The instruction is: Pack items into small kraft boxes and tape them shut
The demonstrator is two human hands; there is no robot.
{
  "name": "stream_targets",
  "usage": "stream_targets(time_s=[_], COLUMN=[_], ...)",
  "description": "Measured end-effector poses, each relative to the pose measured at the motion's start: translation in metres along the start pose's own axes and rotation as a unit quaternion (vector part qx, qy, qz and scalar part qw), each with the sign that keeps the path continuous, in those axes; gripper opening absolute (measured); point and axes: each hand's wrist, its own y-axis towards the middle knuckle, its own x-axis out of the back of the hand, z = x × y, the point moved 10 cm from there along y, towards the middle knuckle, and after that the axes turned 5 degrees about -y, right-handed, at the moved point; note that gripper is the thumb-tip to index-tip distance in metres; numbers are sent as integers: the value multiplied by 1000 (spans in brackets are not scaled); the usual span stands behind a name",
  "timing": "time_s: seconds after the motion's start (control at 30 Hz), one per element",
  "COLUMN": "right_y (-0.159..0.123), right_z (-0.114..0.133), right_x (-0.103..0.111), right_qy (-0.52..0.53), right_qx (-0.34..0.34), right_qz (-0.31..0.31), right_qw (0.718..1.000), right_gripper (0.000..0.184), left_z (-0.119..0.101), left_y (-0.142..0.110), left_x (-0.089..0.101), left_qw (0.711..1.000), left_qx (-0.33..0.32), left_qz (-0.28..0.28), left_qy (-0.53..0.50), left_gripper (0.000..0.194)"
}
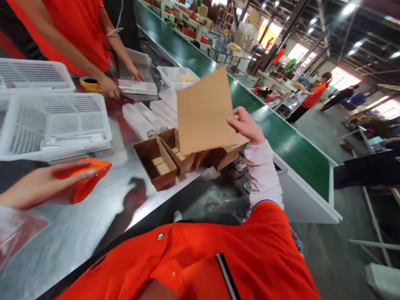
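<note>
Left hand, fingers gripping an orange object above the metal table; right hand pinches one edge of a tilted cardboard panel by the open boxes. One-sided support could let the panel swing and jostle a box.

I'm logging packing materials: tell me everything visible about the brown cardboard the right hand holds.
The brown cardboard looks like a plain, stiff, roughly four-sided panel, its top edge slanting. It is tilted up by the open boxes; the right hand grips its right side. Whether its lower edge touches the boxes is unclear.
</note>
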Motion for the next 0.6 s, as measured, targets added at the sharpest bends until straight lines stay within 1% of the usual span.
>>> stream_targets(time_s=[0.07, 0.1, 0.13, 0.17, 0.2, 0.23, 0.27, 0.3, 0.33, 0.4, 0.5, 0.6], right_y=[-28, -46, -65, -86, -105, -123, -137, -148, -156, -167, -182, -202], right_z=[78, 114, 146, 174, 197, 215, 230, 243, 252, 268, 283, 293], right_x=[-68, -104, -141, -176, -208, -235, -256, -274, -288, -310, -339, -368], right_qy=[-47, -73, -97, -117, -133, -144, -149, -151, -153, -162, -181, -196], right_qx=[97, 131, 155, 174, 187, 198, 208, 215, 220, 232, 260, 287], right_qz=[38, 57, 83, 113, 142, 167, 186, 199, 208, 228, 267, 316], right_qw=[993, 987, 980, 971, 963, 955, 949, 944, 941, 932, 910, 883], right_gripper=[22, 21, 20, 20, 20, 21, 21, 22, 22, 21, 22, 26], left_z=[-8, -13, -16, -22, -25, -27, -22, -13, -6, 12, 37, 55], left_y=[-20, -31, -39, -44, -48, -48, -47, -47, -45, -45, -52, -60], left_x=[40, 48, 49, 45, 43, 39, 33, 30, 24, 20, 19, 20], left_qw=[993, 989, 988, 989, 989, 989, 991, 991, 992, 988, 981, 978], left_qx=[16, 24, 32, 22, 17, 7, 17, 42, 44, 58, 79, 93], left_qz=[-119, -141, -139, -128, -128, -126, -115, -120, -108, -120, -137, -137], left_qy=[-22, -32, -51, -72, -78, -73, -60, -51, -53, -81, -112, -128], left_gripper=[87, 85, 81, 77, 75, 75, 77, 78, 80, 86, 95, 105])
